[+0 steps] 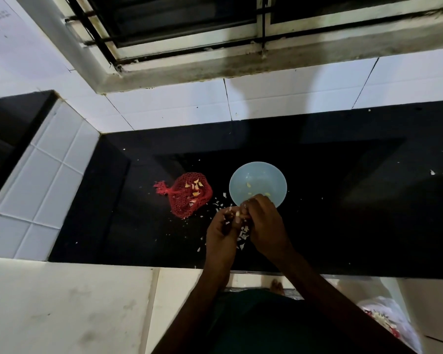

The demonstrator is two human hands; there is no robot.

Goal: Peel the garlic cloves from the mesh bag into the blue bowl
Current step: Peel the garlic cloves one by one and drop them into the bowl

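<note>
Clove point(237, 213) is between the two hands, just on the near side of the bowl point(257, 164) and above the counter point(343, 205). The left hand point(223, 227) has its fingers curled round it from the left. The right hand point(264, 221) pinches at it from the right with curled fingertips. Both hands are clamped on this one clove, but how much skin remains on it is too small to tell.

The bowl holds a few yellow peeled pieces point(248, 185). The bag point(183, 209), of red mesh, lies to the left of the bowl, apart from it, with several cloves visible inside. White skins point(244, 233) are scattered on the black counter between the bag and the hands, and also under the hands.

I judge that a clove is light and firm, but smooth and a little slippery once it is bare, while its skin is thin, dry and tears easily. So it is better to hold the body with one hand and to take the loose edge of skin at the tip with the nails of the other. Pressing too hard could bruise it or let it shoot out of the fingers.
</note>
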